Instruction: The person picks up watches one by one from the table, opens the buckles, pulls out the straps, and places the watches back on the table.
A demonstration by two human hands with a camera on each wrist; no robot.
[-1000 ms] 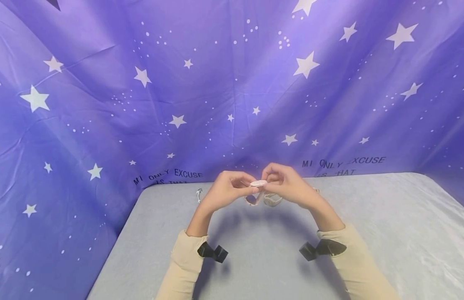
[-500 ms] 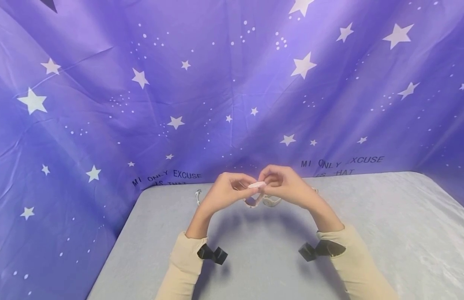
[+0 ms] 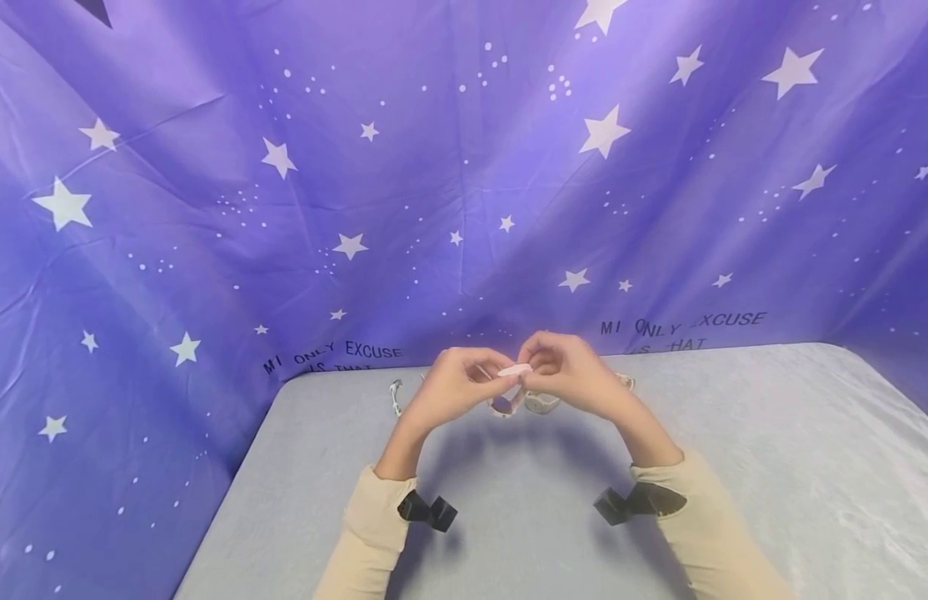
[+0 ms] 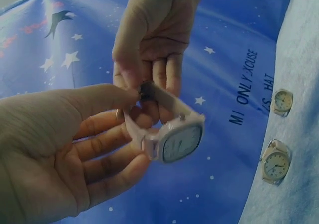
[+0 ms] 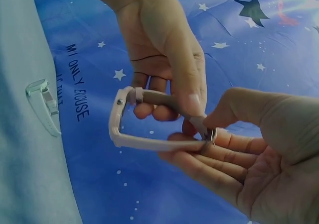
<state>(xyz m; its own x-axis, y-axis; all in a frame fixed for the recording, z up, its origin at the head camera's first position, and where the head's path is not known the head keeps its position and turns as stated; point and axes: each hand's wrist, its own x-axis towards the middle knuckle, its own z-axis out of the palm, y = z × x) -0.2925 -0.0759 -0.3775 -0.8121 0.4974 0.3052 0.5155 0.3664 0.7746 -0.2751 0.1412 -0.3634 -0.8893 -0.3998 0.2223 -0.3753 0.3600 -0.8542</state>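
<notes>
A pink wristwatch point(image 4: 182, 140) with a rectangular dial is held up above the table, its strap bent round into a loop. My left hand point(image 3: 458, 385) pinches one strap part between thumb and fingers. Opposite it, my right hand point(image 3: 576, 375) pinches the strap by the metal buckle point(image 5: 213, 135), thumb on top and fingers beneath. The two strap ends meet at the buckle, between both hands' fingertips. In the left wrist view the dial hangs toward the camera; in the right wrist view the case shows from its side, with the crown visible.
On the grey cloth-covered table point(image 3: 524, 517), two more watches, a nearer one point(image 4: 275, 166) and a farther one point(image 4: 282, 102), lie behind my right hand. A pale-strapped watch point(image 5: 44, 107) lies on the left. A purple starry curtain point(image 3: 464, 167) hangs behind the table.
Both hands stay nearly in place, still gripping the watch. The strap part between the fingertips has tilted slightly, and the head view has shifted a little.
</notes>
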